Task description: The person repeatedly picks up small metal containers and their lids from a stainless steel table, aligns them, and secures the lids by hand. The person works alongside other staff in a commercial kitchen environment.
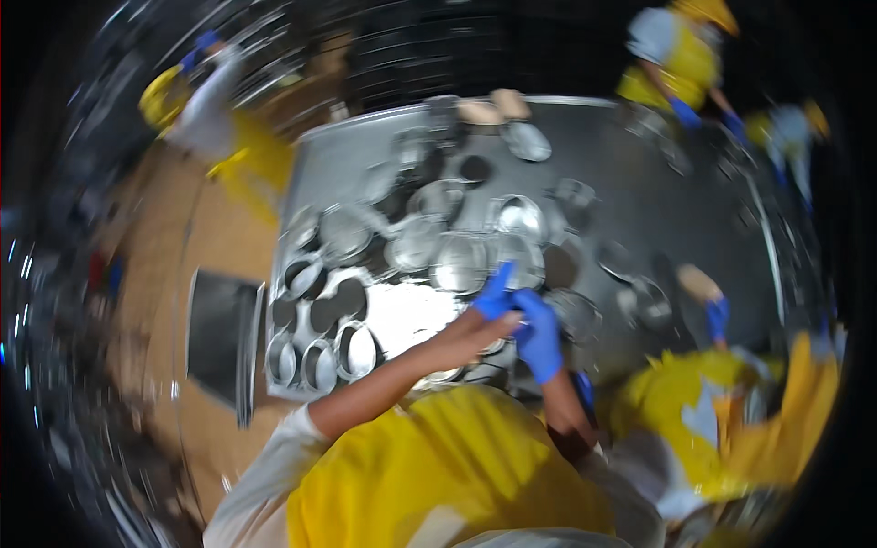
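My left hand [477,336] reaches in from the lower left, bare over its back and thumb. Bunched blue glove material [496,290] lies over its finger end; blur hides how far the fingers go into it. Touching it from the right is my right hand [539,338], wearing a blue glove, its fingers bent together at the loose glove. Both hands are above the near part of a metal table [365,123]. Just beyond them lie round shiny metal pans or lids [516,260], another pale round one [459,263] beside these.
Many round metal pieces [345,233] and open rings [355,349] cover the table's left half. A dark metal panel [222,329] stands off its left edge. Co-workers in yellow aprons stand at the far left [247,155], far right [681,68] and close on my right [694,420].
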Demonstrator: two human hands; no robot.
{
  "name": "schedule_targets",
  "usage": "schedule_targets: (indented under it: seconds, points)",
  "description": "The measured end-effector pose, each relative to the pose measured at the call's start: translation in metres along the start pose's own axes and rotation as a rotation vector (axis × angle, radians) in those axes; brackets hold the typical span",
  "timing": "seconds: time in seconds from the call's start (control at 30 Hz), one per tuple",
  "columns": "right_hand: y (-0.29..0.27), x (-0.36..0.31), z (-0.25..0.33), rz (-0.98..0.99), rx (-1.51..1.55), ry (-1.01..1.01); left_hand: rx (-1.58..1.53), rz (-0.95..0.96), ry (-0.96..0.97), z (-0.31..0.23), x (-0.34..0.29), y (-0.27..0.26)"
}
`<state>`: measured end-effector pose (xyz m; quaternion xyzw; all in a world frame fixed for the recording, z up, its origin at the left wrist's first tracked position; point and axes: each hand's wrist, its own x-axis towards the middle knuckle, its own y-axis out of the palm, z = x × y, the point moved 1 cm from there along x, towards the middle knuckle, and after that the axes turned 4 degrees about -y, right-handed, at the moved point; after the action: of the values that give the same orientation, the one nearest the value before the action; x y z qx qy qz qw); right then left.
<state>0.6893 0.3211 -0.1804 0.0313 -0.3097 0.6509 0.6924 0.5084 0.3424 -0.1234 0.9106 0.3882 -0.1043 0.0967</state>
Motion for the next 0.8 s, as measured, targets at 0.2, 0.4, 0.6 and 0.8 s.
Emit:
schedule_targets:
  seconds: [0.2,0.4,0.6,0.8]
  points:
    - [-0.018,-0.017,0.000,0.001,0.011,0.144,0.109,-0.021,0.220,-0.024,0.020,0.032]
    - [-0.041,-0.023,0.008,0.064,-0.129,-0.006,0.044,0.027,0.156,-0.035,0.015,0.046]
    - [-0.045,-0.032,0.001,0.192,-0.175,0.032,0.088,0.144,0.110,-0.023,0.011,0.058]
    - [-0.045,-0.038,-0.002,0.336,-0.137,0.136,0.273,0.199,0.105,-0.004,0.016,0.057]
